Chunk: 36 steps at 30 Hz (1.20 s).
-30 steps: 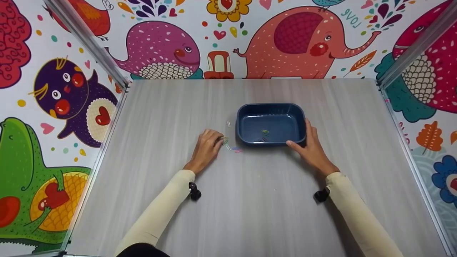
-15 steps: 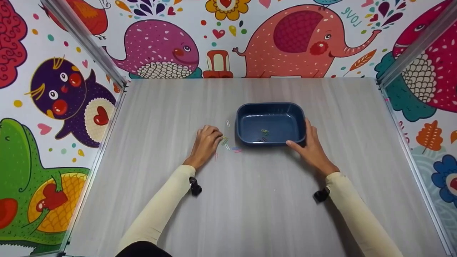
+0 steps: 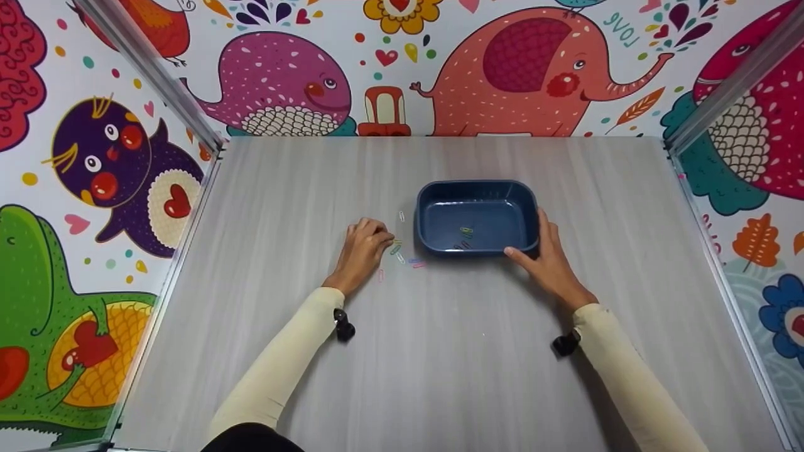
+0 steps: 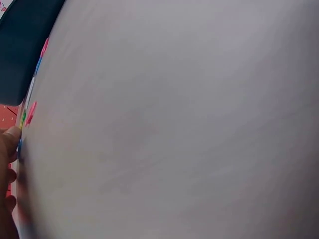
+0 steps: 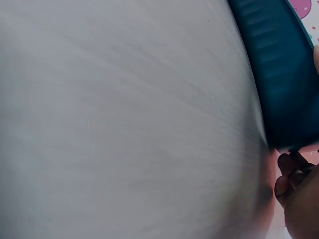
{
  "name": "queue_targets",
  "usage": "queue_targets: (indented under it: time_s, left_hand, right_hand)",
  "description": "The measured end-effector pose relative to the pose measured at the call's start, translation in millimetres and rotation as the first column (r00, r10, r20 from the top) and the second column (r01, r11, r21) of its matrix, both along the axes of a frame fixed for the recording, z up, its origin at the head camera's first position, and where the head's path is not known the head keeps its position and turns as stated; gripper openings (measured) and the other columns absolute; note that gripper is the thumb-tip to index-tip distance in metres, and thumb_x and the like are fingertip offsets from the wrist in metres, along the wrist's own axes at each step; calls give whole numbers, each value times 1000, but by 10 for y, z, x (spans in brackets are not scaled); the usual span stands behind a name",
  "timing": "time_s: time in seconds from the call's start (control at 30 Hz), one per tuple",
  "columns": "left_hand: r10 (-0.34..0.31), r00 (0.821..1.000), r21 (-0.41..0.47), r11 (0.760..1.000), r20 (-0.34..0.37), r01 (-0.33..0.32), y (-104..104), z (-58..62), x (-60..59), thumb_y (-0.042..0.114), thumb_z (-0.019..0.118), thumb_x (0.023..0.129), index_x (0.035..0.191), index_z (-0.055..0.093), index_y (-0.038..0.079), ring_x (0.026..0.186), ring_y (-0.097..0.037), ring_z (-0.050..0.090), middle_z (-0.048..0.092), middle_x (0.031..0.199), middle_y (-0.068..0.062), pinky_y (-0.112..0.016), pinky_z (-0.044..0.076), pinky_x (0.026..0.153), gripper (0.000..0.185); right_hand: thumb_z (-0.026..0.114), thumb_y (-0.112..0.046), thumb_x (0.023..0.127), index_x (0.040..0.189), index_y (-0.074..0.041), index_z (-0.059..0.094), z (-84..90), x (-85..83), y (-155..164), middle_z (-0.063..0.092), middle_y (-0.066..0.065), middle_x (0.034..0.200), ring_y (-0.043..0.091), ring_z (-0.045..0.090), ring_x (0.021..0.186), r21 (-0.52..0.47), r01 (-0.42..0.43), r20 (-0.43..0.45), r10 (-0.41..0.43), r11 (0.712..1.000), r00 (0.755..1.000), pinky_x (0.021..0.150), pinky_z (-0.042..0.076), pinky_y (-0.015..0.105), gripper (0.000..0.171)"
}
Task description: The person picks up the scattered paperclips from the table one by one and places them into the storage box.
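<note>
A dark blue tray [image 3: 433,193] sits mid-table with a few paper clips [image 3: 465,231] inside. My right hand [image 3: 531,242] grips its near right corner, thumb on the front wall and fingers along the side; the right wrist view shows the tray wall [image 5: 279,74] with fingers [image 5: 291,172] curled below it. Left of the tray, several coloured clips [image 3: 397,251] lie loose on the table. My left hand [image 3: 384,239] has its fingers curled, tips pinching at a clip on the pile's edge. The left wrist view shows a fingertip [image 4: 11,135] beside a pink clip [image 4: 31,112].
A white clip [image 3: 402,217] lies apart near the tray's left wall, and a pink one [image 3: 380,275] sits by my left palm. Metal rails and patterned walls close in the grey table [image 3: 440,351] on three sides.
My left hand has drawn slightly left and back from the clip pile, uncovering the pink clip near the palm. The right hand and tray have not moved.
</note>
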<state>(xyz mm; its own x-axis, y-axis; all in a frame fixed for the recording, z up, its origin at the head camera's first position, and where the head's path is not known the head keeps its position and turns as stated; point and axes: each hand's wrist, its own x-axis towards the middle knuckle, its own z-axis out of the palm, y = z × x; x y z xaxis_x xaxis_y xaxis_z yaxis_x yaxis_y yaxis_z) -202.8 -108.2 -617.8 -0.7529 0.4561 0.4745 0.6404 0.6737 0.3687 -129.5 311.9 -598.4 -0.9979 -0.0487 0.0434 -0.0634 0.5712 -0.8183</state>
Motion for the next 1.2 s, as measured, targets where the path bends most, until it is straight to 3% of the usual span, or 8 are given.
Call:
queue_targets:
  time_s: [0.5, 1.2]
  left_hand:
    - [-21, 1000, -23, 1000, -12, 21, 13, 20, -9, 10, 77, 102, 99, 84, 3, 104, -30, 65, 72, 104, -10, -49, 47, 90, 11]
    - [26, 1000, -68, 997, 7, -26, 51, 1, -31, 9, 72, 107, 102, 80, 3, 107, -29, 64, 71, 109, -10, -47, 47, 90, 11]
  right_hand:
    - [80, -43, 101, 178, -16, 3, -17, -10, -14, 25, 29, 168, 42, 32, 154, 0, 3, -8, -3, 1000, 1000, 126, 24, 68, 113]
    - [81, -43, 101, 178, -18, 3, -10, -6, -16, 26, 29, 167, 42, 34, 152, -9, 3, -8, -3, 1000, 1000, 126, 25, 68, 112]
